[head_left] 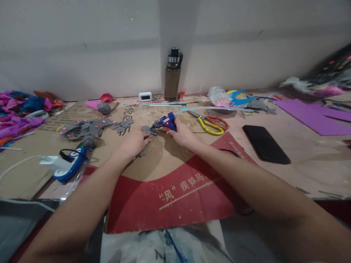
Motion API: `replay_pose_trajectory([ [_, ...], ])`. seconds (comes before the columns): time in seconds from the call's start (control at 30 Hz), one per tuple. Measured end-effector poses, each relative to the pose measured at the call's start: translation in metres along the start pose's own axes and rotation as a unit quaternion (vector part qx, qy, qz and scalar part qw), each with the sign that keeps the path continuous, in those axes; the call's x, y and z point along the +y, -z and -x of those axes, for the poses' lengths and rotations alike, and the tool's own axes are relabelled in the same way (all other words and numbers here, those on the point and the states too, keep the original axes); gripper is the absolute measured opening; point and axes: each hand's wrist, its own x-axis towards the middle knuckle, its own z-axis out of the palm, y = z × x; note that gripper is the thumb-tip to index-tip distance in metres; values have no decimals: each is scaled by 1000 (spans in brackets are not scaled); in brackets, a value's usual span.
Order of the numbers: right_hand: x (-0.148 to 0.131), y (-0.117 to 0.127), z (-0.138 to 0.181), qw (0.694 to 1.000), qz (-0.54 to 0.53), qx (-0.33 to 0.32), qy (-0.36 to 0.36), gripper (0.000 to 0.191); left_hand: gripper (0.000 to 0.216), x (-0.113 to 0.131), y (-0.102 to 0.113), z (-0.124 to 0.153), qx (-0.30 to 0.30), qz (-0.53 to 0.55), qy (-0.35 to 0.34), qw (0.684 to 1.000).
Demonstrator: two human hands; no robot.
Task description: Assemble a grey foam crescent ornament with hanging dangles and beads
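Note:
My right hand [183, 134] is closed around a blue hot glue gun [166, 122], its nozzle pointing left at a small grey felt piece [149, 129]. My left hand [135, 140] lies on the cardboard [164, 160] with its fingertips pinching that grey piece. Both arms reach forward over the red-printed part of the cardboard.
Yellow and orange scissors [211, 124] lie right of the glue gun, a black phone [265, 143] farther right. Grey felt shapes [90, 128] with coloured dots sit to the left, a blue device with a white plug [68, 165] nearer. A dark bottle [172, 75] stands by the wall. Purple sheets [315, 115] lie right.

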Motion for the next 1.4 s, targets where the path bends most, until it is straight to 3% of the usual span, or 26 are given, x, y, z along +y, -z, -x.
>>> replay_pose_trajectory([
  [0.27,1,-2,0,1000,-13,17,-14,30,34,0,1,0,0,-4,-3,1000],
  [0.4,9,-3,-3,996,-80,38,-22,30,32,-4,6,0,-4,66,2,998],
  [0.63,16,-1,-2,967,-241,19,-81,25,31,-29,31,4,132,172,80,973],
  [0.73,16,0,1,956,-281,21,-76,26,30,-43,38,9,145,166,121,968],
  [0.87,15,0,4,962,-265,8,-67,22,29,-52,42,17,93,156,154,971],
  [1.13,17,1,5,963,-267,10,-45,25,31,-59,49,31,-95,153,114,977],
  [1.3,17,9,4,959,-256,-16,-118,18,19,-67,50,35,-218,214,69,950],
  [1.4,19,13,1,959,-226,-45,-165,13,22,-64,47,34,-237,181,46,953],
])
